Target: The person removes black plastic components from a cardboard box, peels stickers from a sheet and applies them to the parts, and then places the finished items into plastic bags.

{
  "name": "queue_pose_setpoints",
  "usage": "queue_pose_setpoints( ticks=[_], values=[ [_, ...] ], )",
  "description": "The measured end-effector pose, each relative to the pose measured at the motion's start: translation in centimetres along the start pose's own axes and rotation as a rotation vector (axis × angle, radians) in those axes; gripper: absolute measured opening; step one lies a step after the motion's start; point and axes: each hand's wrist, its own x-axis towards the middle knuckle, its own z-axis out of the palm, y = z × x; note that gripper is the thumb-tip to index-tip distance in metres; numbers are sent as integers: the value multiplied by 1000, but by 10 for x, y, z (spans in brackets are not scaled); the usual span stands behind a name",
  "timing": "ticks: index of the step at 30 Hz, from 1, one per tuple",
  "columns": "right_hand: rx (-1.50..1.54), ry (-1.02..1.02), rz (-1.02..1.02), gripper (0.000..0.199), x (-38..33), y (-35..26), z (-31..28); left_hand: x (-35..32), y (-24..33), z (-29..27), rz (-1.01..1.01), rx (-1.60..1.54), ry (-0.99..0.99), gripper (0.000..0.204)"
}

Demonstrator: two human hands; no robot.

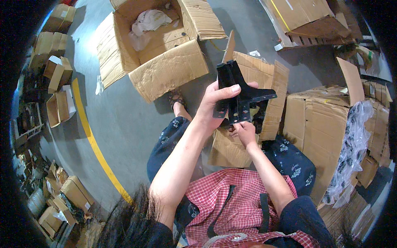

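Head view: gripping black brackets (pixel 248 93) in left hand (pixel 216 99), closed firmly, thumb across the near face, fingers behind. Bunched together, with holes along the lower flanges and one long arm pointing right.

With right hand (pixel 245 132), fingers curled in at the brackets' lower edge; can't tell if pinching or just touching.

Held up over the left edge of small open carton (pixel 279 97), between the knees, flaps out. Inside, near its right wall: dark pieces (pixel 260 115), partly hidden, can't tell what kind.

On the floor (pixel 132 118): beyond the small carton's far-left corner, large open carton (pixel 169 70) with crumpled white material (pixel 151 22) toward its far-left corner. Just off the small carton's right edge, tall carton (pixel 316 128), with clear plastic bags (pixel 349 151) along its right edge. Toward the floor's left edge, yellow line (pixel 89 128) with small cartons (pixel 58 108) beyond.
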Motion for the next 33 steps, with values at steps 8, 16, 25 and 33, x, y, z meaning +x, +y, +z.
queue_pose_setpoints(
  ticks=[8, 16, 25, 33],
  values=[
    [132, 76, -14, 27, -13, -104, -47, -6, 9, 1, -63, -90, -95, 51],
    [-173, 131, -474, 18, -6, -199, -38, -19, 17, -6, -151, 171, -74, 66],
    [-567, 337, -1108, 28, -8, -215, -26, -33, -3, 1, -299, -50, -536, 54],
    [-683, 335, -1293, 34, -11, -223, -19, -26, 0, 3, -598, -161, -740, 67]
  ],
)
